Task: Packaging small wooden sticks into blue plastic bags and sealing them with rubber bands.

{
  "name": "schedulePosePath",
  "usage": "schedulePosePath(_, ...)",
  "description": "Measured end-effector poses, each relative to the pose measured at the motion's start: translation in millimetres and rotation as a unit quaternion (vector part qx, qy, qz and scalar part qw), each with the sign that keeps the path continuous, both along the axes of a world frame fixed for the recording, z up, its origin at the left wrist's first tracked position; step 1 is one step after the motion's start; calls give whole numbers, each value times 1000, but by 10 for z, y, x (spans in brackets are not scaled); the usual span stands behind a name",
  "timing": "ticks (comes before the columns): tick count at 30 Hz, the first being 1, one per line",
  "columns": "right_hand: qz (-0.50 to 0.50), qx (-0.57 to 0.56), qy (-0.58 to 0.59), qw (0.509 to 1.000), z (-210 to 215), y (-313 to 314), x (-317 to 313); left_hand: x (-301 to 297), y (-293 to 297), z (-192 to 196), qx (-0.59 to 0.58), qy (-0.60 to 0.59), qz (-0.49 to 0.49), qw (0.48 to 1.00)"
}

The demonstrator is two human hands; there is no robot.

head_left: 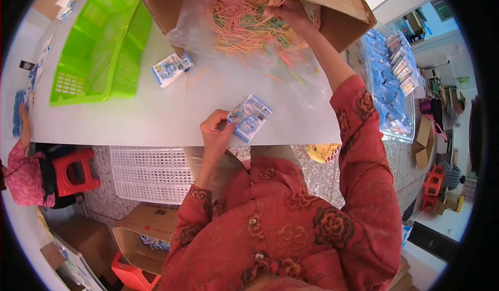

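Note:
With fingers and thumb pinched together, my left hand (217, 127) grips one edge of a small blue-and-white plastic packet (253, 119) near the table's front edge. My right arm reaches forward into a cardboard box (343, 10) lying open toward me. Inside it, my right hand (292, 15) is closed on a few thin sticks (274, 3) at the top of a heap. The heap of pink, green and yellow sticks (241, 26) spills over clear plastic film (192, 23) onto the table. A second packet (171, 69) lies left of the box mouth, beside loose sticks.
A green plastic basket (112, 72) stands on the table (130, 124) at left. A clear bin (410, 127) of blue packets is at right. Below are a white crate (150, 174), a carton (140, 221) and red stools (75, 171). Another person (26, 176) sits at far left.

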State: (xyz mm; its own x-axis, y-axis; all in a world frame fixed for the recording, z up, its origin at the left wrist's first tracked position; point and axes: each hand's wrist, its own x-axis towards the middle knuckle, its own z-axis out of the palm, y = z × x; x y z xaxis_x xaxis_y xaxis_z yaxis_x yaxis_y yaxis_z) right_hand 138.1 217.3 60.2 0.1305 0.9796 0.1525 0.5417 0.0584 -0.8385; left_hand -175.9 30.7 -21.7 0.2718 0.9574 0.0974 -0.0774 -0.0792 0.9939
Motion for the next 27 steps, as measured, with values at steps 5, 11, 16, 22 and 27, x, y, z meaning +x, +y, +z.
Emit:
schedulePosePath(5,7,1,37,999,-90,-386,152,110,22,12,12,3,18,1000)
schedulePosePath(11,74,-60,127,987,4,-841,-222,38,43,-97,7,28,16,999)
schedulePosePath(16,76,42,13,996,-101,-888,-495,120,8,-19,-4,1,43,999)
schedulePosePath(22,136,192,-103,966,-630,-1035,-923,123,1,25,-8,2,43,999)
schedulePosePath(27,122,76,-111,983,-514,-1043,-876,86,15,14,-4,26,35,999)
